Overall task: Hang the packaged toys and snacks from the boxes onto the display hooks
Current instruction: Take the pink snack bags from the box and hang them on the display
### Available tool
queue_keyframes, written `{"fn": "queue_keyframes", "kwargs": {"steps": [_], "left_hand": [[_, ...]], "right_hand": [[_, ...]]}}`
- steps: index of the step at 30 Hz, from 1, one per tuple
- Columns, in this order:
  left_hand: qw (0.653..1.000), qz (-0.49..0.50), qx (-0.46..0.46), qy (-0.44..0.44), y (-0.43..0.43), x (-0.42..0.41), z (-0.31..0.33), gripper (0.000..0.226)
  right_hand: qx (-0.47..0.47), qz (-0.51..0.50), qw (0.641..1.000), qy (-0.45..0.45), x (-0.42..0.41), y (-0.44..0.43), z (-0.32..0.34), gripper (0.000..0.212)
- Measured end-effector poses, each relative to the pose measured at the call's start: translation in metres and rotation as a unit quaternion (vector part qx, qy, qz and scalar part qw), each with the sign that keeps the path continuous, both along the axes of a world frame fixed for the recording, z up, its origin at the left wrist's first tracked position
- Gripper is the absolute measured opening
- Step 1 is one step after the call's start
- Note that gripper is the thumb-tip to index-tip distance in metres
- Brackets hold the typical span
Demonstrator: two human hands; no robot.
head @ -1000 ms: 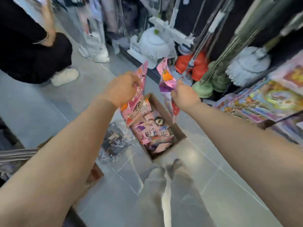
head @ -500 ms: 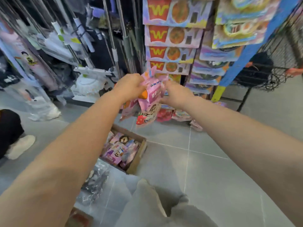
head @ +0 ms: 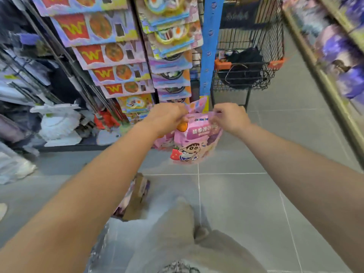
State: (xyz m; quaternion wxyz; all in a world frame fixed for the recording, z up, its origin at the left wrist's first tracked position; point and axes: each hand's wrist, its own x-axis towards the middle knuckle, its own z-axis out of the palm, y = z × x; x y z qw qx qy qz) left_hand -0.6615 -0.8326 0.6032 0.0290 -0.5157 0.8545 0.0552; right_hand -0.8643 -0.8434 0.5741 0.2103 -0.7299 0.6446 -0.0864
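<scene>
Two bare hands meet at chest height in a shop aisle. Left hand (head: pixel 167 117): fingers closed on the top edge of a pink snack packet (head: pixel 194 140) (cartoon child and strawberry printed on the front), with further pink packets (head: pixel 163 139) bunched behind it under the same hand. Right hand (head: pixel 229 117): fingers pinched on the front packet's top right corner. Front packet hangs free above the grey tiled floor (head: pixel 236 194), just before the display rack (head: pixel 118 56) of stacked boxed toys. Cardboard box (head: pixel 136 196): on the floor below the left forearm, partly hidden, contents blurred. Wire basket trolley (head: pixel 248 62): behind the blue upright (head: pixel 210 46), holding dark items.
</scene>
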Motion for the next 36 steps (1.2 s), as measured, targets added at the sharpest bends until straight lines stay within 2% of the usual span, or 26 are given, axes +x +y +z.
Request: {"fn": "queue_keyframes", "kwargs": {"steps": [1, 3, 6, 10, 13, 15, 17, 19, 22, 25, 27, 28, 30, 32, 34, 36], "left_hand": [[1.000, 0.003, -0.005, -0.008, -0.006, -0.005, -0.002, 0.028], [0.999, 0.029, 0.019, 0.009, -0.022, -0.010, -0.005, 0.033], [0.994, 0.057, 0.097, 0.016, -0.051, -0.013, -0.014, 0.038], [0.986, -0.007, 0.166, -0.017, -0.080, -0.018, -0.031, 0.057], [0.981, -0.074, 0.178, -0.024, -0.101, -0.027, -0.054, 0.061], [0.979, -0.078, 0.181, -0.045, -0.115, -0.038, -0.068, 0.072], [0.980, -0.073, 0.171, -0.066, -0.122, -0.050, -0.077, 0.080], [0.986, -0.052, 0.147, -0.066, -0.129, -0.061, -0.087, 0.075], [0.993, -0.017, 0.103, -0.046, -0.139, -0.076, -0.113, 0.049], [0.997, 0.046, 0.052, 0.045, -0.145, -0.093, -0.131, 0.036], [0.980, 0.153, 0.069, 0.111, -0.153, -0.100, -0.148, 0.031], [0.959, 0.222, 0.090, 0.150, -0.158, -0.102, -0.160, 0.030], [0.893, 0.353, 0.146, 0.236, -0.168, -0.107, -0.185, 0.031], [0.846, 0.427, 0.157, 0.278, -0.179, -0.113, -0.206, 0.033], [0.827, 0.465, 0.159, 0.272, -0.189, -0.121, -0.219, 0.027], [0.833, 0.466, 0.162, 0.250, -0.202, -0.127, -0.234, 0.025]], "right_hand": [[0.009, -0.008, 1.000, -0.023, -0.005, -0.006, -0.002, 0.017], [-0.014, 0.008, 1.000, -0.007, -0.013, -0.020, -0.007, 0.015], [-0.069, 0.099, 0.987, 0.106, -0.016, -0.045, -0.013, 0.015], [-0.091, 0.175, 0.960, 0.199, -0.021, -0.078, -0.022, 0.018], [-0.073, 0.243, 0.942, 0.221, -0.026, -0.091, -0.039, 0.024], [-0.039, 0.285, 0.931, 0.224, -0.029, -0.095, -0.051, 0.028], [0.002, 0.278, 0.938, 0.205, -0.032, -0.098, -0.059, 0.028], [0.036, 0.256, 0.941, 0.218, -0.039, -0.108, -0.070, 0.025], [0.062, 0.219, 0.951, 0.208, -0.052, -0.129, -0.084, 0.023], [0.064, 0.231, 0.948, 0.210, -0.059, -0.149, -0.096, 0.025], [0.046, 0.242, 0.946, 0.210, -0.061, -0.162, -0.106, 0.025], [0.044, 0.247, 0.947, 0.202, -0.061, -0.169, -0.111, 0.025], [0.065, 0.244, 0.953, 0.168, -0.064, -0.183, -0.123, 0.026], [0.081, 0.235, 0.959, 0.137, -0.067, -0.197, -0.137, 0.026], [0.106, 0.216, 0.964, 0.116, -0.071, -0.210, -0.153, 0.025], [0.132, 0.189, 0.968, 0.099, -0.075, -0.222, -0.171, 0.023]]}}
